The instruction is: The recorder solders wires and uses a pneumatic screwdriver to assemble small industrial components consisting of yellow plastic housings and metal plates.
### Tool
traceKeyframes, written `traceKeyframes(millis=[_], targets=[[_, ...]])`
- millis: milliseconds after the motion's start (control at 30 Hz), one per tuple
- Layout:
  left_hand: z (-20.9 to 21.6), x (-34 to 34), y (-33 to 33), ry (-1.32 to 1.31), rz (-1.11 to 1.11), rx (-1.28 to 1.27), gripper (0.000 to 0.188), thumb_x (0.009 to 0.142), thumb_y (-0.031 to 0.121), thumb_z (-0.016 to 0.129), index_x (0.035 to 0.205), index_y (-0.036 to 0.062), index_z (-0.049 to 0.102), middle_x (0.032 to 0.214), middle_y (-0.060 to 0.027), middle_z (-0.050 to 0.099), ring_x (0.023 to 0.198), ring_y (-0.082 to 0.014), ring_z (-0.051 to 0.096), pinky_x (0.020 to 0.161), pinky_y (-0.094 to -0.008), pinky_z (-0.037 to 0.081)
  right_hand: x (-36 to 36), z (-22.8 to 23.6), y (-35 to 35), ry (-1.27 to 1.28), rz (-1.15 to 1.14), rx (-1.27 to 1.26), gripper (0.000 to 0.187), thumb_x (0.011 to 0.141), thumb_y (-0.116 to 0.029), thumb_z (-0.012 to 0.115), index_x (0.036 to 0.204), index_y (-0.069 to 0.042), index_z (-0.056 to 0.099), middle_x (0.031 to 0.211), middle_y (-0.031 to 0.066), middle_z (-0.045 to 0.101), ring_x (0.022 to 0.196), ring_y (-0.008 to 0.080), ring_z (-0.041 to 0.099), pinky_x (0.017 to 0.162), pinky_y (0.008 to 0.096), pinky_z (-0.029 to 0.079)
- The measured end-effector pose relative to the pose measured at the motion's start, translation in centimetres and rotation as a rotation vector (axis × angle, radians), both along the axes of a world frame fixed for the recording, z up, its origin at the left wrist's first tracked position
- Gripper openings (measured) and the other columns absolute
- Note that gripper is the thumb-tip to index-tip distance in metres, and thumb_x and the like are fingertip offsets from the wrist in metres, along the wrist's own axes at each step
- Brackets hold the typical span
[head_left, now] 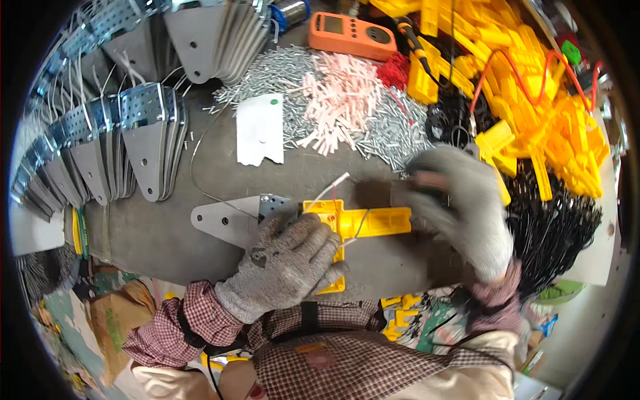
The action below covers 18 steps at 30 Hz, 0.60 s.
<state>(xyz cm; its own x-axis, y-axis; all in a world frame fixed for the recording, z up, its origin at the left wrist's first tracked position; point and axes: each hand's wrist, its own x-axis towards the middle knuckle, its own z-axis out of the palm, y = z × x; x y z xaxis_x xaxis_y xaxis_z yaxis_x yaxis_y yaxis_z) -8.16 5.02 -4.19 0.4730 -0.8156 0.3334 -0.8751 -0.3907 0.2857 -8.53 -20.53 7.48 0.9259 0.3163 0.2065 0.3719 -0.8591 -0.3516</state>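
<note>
In a grey knitted glove, my left hand point(287, 260) presses its closed fingers on a T-shaped yellow plastic housing point(377, 222) that lies on the worktable. Two thin wires with pale sleeves come out of this housing, and one white sleeve point(338, 181) points up and away. Left of it, partly under my left hand, lies a grey tapered plate point(227, 220) with holes and a perforated metal end. My right hand point(463, 207), gloved too, hovers past the right end of the housing. Motion smears its fingers, and whether it holds anything does not show.
Stacks of grey plates point(143, 153) stand at the left. Farther back lie metal pins point(397, 133), pale pink sleeves point(343, 93), white paper point(260, 130) and an orange meter point(352, 35). Yellow housings point(560, 133) pile up at the right above black cables point(560, 227).
</note>
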Motion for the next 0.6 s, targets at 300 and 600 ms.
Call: traceKeyframes(millis=[300, 600], targets=[[-0.3, 0.1, -0.2, 0.035, -0.03, -0.038, 0.046, 0.091, 0.048, 0.065, 0.113, 0.0082, 0.071, 0.117, -0.0066, 0.067, 0.115, -0.0237, 0.059, 0.106, -0.0517, 0.041, -4.9, -6.0, 2.7, -0.05, -0.319, 0.64, 0.026, 0.073, -0.02, 0.089, 0.086, -0.008, 0.072, 0.074, 0.008, 0.07, 0.065, 0.025, 0.07, 0.064, 0.0344, 0.055], [0.0, 0.4, -0.4, 0.032, -0.06, -0.013, 0.047, 0.094, 0.049, 0.062, 0.112, 0.0068, 0.07, 0.116, -0.0091, 0.067, 0.115, -0.0247, 0.059, 0.11, -0.0524, 0.039, -4.5, -5.8, 2.9, -0.03, -0.128, 0.509, 0.038, 0.075, 0.001, 0.085, 0.09, -0.004, 0.05, 0.072, 0.0075, 0.061, 0.066, 0.0202, 0.065, 0.06, 0.033, 0.054]])
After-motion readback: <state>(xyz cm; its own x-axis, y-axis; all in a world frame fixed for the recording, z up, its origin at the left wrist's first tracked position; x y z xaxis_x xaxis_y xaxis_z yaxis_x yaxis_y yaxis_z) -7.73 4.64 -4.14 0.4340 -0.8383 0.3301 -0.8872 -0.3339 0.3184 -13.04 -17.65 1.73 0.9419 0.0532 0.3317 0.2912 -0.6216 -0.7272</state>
